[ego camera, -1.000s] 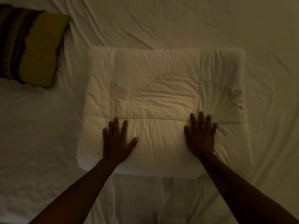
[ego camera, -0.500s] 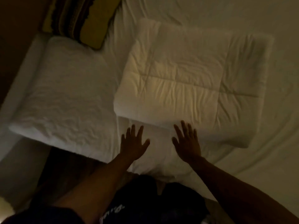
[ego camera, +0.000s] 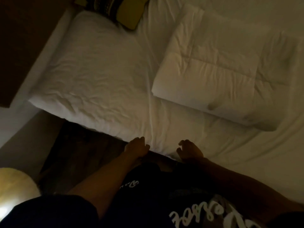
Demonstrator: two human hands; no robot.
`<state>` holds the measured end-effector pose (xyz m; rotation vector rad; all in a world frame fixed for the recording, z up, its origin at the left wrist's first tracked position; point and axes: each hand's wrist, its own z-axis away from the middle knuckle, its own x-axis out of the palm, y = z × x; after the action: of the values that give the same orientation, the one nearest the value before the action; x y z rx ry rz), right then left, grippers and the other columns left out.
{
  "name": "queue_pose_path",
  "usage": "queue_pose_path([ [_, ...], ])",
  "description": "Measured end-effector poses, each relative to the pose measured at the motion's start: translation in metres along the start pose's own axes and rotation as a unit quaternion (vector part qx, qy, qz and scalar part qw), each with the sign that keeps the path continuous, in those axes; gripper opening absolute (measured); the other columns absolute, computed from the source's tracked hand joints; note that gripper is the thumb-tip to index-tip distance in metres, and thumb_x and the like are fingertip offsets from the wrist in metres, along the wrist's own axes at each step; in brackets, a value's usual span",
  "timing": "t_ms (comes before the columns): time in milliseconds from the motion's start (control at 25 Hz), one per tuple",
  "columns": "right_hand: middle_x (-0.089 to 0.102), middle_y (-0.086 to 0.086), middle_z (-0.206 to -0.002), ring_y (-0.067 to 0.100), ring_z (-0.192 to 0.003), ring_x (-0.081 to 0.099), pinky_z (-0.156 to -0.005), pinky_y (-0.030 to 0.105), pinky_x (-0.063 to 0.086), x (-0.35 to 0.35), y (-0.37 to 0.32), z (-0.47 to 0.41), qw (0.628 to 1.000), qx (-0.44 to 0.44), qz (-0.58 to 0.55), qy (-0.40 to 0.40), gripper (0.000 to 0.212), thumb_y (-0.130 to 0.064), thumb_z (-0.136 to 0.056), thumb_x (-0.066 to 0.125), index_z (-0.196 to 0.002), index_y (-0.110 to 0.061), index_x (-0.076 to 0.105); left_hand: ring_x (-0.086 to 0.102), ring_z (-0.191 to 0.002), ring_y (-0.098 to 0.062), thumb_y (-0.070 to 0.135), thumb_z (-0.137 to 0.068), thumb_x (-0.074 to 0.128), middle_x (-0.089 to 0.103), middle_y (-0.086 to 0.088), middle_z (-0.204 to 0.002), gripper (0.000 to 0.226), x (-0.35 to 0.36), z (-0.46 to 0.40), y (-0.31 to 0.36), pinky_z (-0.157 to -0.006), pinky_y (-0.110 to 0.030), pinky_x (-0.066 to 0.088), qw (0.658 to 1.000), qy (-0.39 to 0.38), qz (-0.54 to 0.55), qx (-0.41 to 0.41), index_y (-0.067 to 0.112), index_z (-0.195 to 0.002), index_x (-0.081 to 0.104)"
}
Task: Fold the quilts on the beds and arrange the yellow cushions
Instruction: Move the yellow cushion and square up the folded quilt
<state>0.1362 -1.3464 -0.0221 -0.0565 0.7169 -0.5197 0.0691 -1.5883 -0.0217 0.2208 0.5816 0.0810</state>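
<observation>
A white quilt (ego camera: 220, 66) lies folded into a thick square on the right part of the bed. A yellow cushion (ego camera: 130, 14) with a dark striped band rests at the top, partly cut off by the frame edge. My left hand (ego camera: 136, 148) and my right hand (ego camera: 189, 150) hang at the near edge of the bed, well short of the quilt. Both have loosely curled fingers and hold nothing.
A white pillow (ego camera: 92, 69) lies on the bed's left part, beside the quilt. A dark wooden headboard (ego camera: 24, 38) stands at the left. Dark floor (ego camera: 79, 153) shows below the bed edge, and a lit lamp shade (ego camera: 14, 186) glows at bottom left.
My hands have lifted off the folded quilt and drawn back to the bed's near edge, fingers curling. The view has swung left and back, bringing the pillow, headboard and floor into sight.
</observation>
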Motion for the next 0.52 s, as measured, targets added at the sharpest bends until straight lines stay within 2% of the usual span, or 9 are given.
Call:
queue_pose_path([
  [200,0.061,0.009,-0.119,0.025,-0.113,0.056,-0.09,0.03,0.043,0.034,-0.092,0.02,0.999,0.006,-0.032,-0.024,0.032,-0.035,-0.091,0.054,-0.113,-0.014,0.063,0.049,-0.129,-0.032,0.038,-0.101,0.043,0.048,-0.016,-0.145,0.049,-0.008,0.031,-0.096,-0.103,-0.035,0.039,0.998,-0.042,0.037,-0.002,0.009,-0.141,0.047],
  [320,0.066,0.009,-0.114,0.024,-0.109,0.059,-0.089,0.032,0.045,0.035,-0.13,0.015,0.998,-0.023,-0.052,-0.026,0.029,-0.033,-0.091,0.054,-0.107,-0.011,0.064,0.056,-0.117,-0.035,0.034,-0.101,0.044,0.058,-0.023,-0.13,0.044,-0.028,0.032,-0.124,-0.094,-0.037,0.044,0.998,-0.039,0.051,-0.011,-0.002,-0.123,0.057],
  [400,0.067,0.01,-0.113,0.026,-0.109,0.06,-0.089,0.031,0.045,0.031,-0.15,0.007,0.997,-0.043,-0.055,-0.039,0.032,-0.034,-0.093,0.054,-0.107,-0.007,0.064,0.056,-0.114,-0.041,0.03,-0.102,0.046,0.058,-0.029,-0.125,0.044,-0.046,0.034,-0.135,-0.093,-0.042,0.045,0.996,-0.027,0.078,-0.023,-0.01,-0.119,0.057],
  [520,0.064,0.011,-0.12,0.027,-0.114,0.058,-0.093,0.031,0.043,0.023,-0.182,-0.005,0.993,-0.07,-0.024,-0.088,0.042,-0.04,-0.097,0.048,-0.116,-0.005,0.061,0.051,-0.123,-0.041,0.03,-0.102,0.046,0.053,-0.029,-0.134,0.048,-0.071,0.037,-0.157,-0.102,-0.044,0.041,0.994,0.001,0.096,-0.047,-0.009,-0.129,0.052],
])
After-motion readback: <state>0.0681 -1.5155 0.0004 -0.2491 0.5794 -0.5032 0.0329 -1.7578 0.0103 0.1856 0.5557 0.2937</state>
